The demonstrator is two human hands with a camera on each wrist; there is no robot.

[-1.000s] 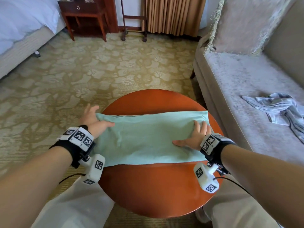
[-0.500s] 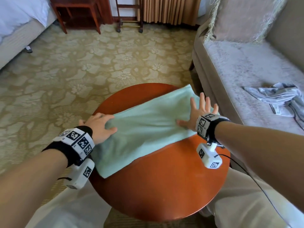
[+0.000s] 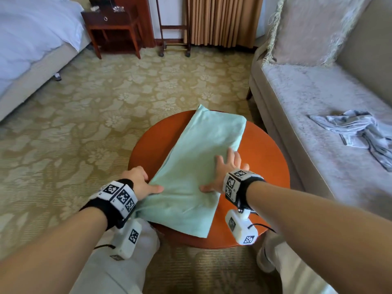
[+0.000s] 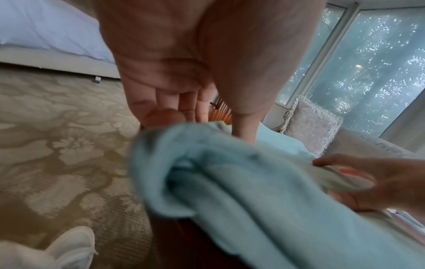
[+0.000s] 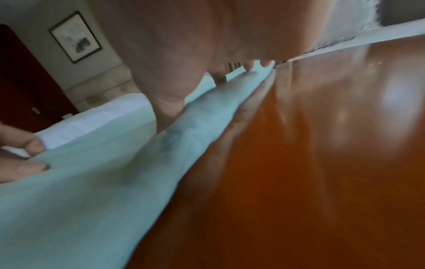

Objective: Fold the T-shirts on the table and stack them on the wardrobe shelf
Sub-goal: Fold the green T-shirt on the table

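A mint green T-shirt (image 3: 203,158), folded into a long strip, lies on the round red-brown table (image 3: 265,162) with one short end far from me and the other over the near rim. My left hand (image 3: 142,181) grips its near left edge, thumb on top and fingers curled at the rim; the left wrist view shows the cloth (image 4: 253,191) bunched under that hand (image 4: 195,118). My right hand (image 3: 227,168) presses flat on the right edge with spread fingers. The right wrist view shows its palm (image 5: 184,72) on the shirt (image 5: 92,182) beside bare table (image 5: 322,145).
A crumpled grey striped shirt (image 3: 356,128) lies on the sofa (image 3: 307,107) to the right, with a cushion (image 3: 314,28) behind it. A bed (image 3: 31,39) stands at the left, a dark wooden nightstand (image 3: 112,24) and a luggage rack (image 3: 174,39) at the back. Patterned carpet surrounds the table.
The green strip has turned on the table from lying crosswise to lying lengthwise; its right end swung away from me. Both hands stayed on it and drew nearer to me.
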